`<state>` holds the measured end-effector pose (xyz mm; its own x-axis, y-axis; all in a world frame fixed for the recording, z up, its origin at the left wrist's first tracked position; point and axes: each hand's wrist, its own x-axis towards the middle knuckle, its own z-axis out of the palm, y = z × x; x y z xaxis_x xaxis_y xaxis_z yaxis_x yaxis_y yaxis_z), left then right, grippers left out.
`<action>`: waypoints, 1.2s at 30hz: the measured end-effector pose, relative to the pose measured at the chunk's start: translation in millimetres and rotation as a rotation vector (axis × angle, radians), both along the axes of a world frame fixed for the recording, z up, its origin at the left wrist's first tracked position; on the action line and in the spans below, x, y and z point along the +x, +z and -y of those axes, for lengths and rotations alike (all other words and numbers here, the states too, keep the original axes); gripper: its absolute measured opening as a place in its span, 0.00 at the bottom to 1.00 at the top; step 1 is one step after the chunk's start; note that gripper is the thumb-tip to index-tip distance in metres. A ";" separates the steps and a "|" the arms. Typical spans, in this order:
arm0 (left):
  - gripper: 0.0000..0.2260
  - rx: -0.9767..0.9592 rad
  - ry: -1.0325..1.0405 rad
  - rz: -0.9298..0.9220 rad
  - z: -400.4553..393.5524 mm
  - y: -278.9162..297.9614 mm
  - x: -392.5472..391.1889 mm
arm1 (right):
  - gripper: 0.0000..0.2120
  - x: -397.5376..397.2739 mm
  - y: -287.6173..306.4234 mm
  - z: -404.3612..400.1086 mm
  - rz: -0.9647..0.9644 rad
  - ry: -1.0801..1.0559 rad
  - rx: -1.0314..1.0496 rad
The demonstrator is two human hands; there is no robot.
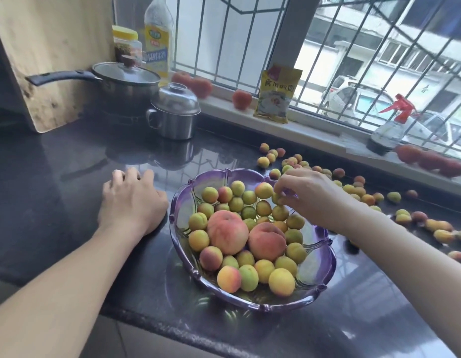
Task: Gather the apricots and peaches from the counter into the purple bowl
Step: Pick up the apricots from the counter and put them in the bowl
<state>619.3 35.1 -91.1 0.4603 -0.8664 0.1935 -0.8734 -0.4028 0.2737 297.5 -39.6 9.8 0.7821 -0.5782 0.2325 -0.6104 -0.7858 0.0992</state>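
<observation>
Now the right hand (305, 195) pinches a small apricot (276, 198) over the purple bowl (325, 262), already heaped with fruit. Flat on the dark surface (56, 177), the left hand (131, 200) rests relaxed, holding nothing.

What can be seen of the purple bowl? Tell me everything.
The purple bowl is translucent, glass or plastic by its look, wide and shallow with a scalloped, ridged rim. It stands upright on the dark counter near the front edge. It is heaped with small apricots and two large peaches. The right hand is over its far rim, pinching an apricot. The left hand lies flat on the counter right beside its left rim.
</observation>
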 end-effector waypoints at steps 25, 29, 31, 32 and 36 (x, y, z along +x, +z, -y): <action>0.12 0.022 0.009 -0.043 -1.7 4.1 -1.3 | 0.10 -27.7 -16.6 84.2 0.343 -0.452 0.116; 0.18 0.027 0.018 -0.045 -0.2 1.7 1.4 | 0.17 -10.9 -37.5 115.6 0.054 -0.395 0.144; 0.17 0.044 0.022 -0.039 1.2 0.3 1.8 | 0.17 0.5 -44.2 124.7 -0.076 -0.349 0.114; 0.17 0.044 0.021 -0.030 1.8 0.0 1.7 | 0.17 4.8 -47.4 129.0 -0.133 -0.349 0.094; 0.17 0.047 0.019 -0.005 2.4 -0.6 1.5 | 0.15 13.0 -56.5 137.2 -0.179 -0.374 0.047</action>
